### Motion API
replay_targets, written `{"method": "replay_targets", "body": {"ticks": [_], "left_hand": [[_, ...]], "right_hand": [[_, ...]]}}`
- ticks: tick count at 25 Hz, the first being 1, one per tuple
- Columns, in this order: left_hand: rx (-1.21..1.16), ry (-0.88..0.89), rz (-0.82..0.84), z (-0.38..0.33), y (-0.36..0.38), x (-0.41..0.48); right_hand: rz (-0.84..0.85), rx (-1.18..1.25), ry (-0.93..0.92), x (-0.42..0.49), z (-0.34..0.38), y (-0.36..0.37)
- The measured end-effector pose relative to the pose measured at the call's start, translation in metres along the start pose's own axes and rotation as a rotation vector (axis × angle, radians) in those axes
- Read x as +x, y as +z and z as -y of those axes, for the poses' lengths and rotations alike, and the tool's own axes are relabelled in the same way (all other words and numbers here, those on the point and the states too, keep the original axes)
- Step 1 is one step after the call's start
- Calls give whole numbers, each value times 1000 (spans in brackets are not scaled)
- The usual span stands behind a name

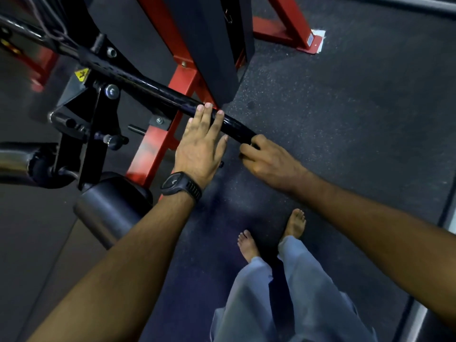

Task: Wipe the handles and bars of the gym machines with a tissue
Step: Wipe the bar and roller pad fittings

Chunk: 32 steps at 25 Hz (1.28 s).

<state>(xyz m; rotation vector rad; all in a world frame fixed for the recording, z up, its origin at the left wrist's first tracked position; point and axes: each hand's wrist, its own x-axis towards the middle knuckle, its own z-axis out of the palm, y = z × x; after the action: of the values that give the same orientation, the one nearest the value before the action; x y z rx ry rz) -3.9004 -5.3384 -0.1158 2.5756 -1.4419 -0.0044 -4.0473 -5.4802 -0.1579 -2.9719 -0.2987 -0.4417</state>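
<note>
A glossy black bar (153,88) of a red-framed gym machine (182,77) runs from the upper left down to the centre. My left hand (201,144), with a black watch on its wrist, lies flat with straight fingers, their tips touching the bar near its end. Just to the right, my right hand (269,160) curls its fingers round the bar's black end grip (240,132). No tissue shows in either hand; anything inside the right palm is hidden.
A black roller pad (111,208) and a chrome tube (14,161) sit at the lower left. Dark speckled rubber floor (345,107) spreads to the right. My bare feet (271,233) stand below the hands. A red frame foot (311,43) stands at the top right.
</note>
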Motion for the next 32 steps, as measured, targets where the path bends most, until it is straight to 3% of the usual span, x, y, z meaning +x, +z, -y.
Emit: {"method": "replay_targets", "body": {"ticks": [6,12,15,21,25,29,32], "left_hand": [[-74,-10,-48,1,10,-4],[-118,-2,-147,1,22,-5],[-146,-8,-168,-3,28,-5],[-121,36,-211,2,34,-8],[-119,47,-231,-1,37,-8],[-121,49,-239,0,38,-7],[-156,27,-259,-6,40,-7]], "right_hand": [[35,-23,1,-33,-5,-19],[-430,437,754,-39,28,-19],[-511,549,928,7,22,-11],[-329,760,1058,-13,12,-24],[-231,958,986,21,-10,-30],[13,1150,1019,-1,-32,-31],[-53,1134,1021,6,-31,-27]]}}
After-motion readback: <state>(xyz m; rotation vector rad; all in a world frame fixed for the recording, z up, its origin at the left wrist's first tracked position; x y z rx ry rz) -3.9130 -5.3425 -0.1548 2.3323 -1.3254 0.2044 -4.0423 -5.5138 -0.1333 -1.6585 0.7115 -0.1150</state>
